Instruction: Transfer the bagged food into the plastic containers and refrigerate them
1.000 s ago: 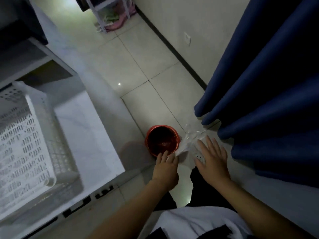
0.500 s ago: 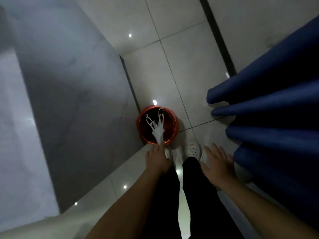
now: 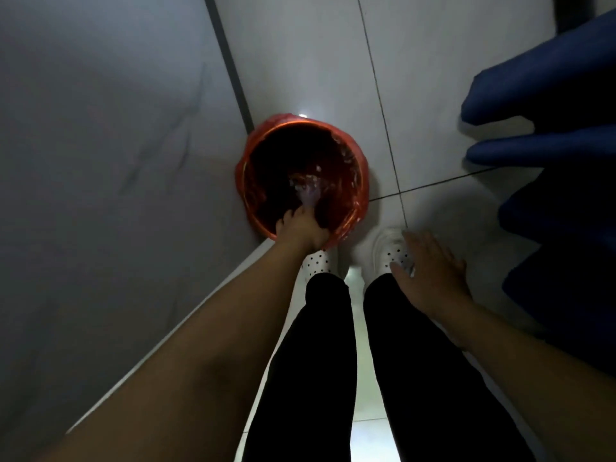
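Reaching left hand gripping bag in bin, right hand spread

No text, label, brand, number or sign can be read anywhere in this dim view.

The left hand has dropped from above the near rim of the red-lined bin to inside its mouth, pinching the clear plastic bag, which now hangs deeper inside.
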Available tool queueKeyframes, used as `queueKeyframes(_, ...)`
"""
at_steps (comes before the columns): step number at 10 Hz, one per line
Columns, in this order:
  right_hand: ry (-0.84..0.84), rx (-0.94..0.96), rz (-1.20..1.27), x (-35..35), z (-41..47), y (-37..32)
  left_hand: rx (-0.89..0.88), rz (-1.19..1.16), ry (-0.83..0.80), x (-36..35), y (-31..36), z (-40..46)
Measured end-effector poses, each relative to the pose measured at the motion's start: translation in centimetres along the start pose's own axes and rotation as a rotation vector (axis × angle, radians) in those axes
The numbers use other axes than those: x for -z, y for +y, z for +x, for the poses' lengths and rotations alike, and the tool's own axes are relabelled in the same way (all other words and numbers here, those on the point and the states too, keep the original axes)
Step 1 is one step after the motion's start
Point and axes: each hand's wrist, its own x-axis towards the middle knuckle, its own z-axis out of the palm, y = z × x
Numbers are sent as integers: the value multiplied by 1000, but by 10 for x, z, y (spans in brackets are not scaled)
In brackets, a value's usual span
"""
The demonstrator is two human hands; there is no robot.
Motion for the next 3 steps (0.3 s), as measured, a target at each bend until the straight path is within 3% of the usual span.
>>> queueKeyframes(2, 39, 5, -58, 11, 28, 8, 32, 28, 29, -8, 13, 15)
queueKeyframes(3, 61, 22, -104, 44, -5, 5, -7, 4, 70, 2, 29, -38)
